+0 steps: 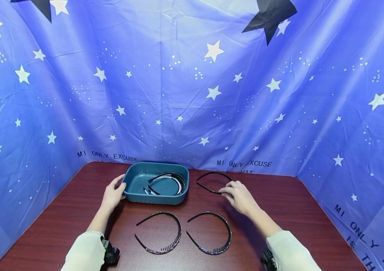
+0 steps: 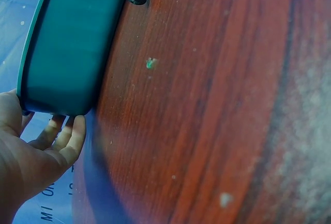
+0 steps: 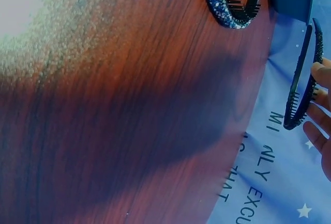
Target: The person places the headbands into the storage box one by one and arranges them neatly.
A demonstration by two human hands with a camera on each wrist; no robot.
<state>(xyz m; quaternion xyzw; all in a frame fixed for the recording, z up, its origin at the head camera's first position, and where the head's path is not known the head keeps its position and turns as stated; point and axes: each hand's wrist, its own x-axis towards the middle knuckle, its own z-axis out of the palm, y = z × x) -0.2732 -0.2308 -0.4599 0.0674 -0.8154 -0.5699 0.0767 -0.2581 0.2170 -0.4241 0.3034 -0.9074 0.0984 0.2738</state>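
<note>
My left hand point(image 1: 113, 194) holds the left end of a teal plastic basin point(image 1: 154, 200), its fingertips against the outer wall and its thumb at the rim. Inside the basin lie several headbands point(image 1: 175, 180), black and white ones, bunched toward the right side. With thumb and fingers, my right hand point(image 1: 237, 196) pinches one side of a black toothed headband point(image 1: 209, 189) just right of the basin. The right wrist view shows this headband point(image 3: 290, 115) raised off the table, its inner comb teeth visible.
Two glittery toothed headbands lie on the dark red wooden table point(image 1: 76, 210): a left headband point(image 1: 179, 233) and a right headband point(image 1: 229, 233), their open ends facing left. A blue star-patterned cloth point(image 1: 165, 94) hangs behind and along both sides of the table.
</note>
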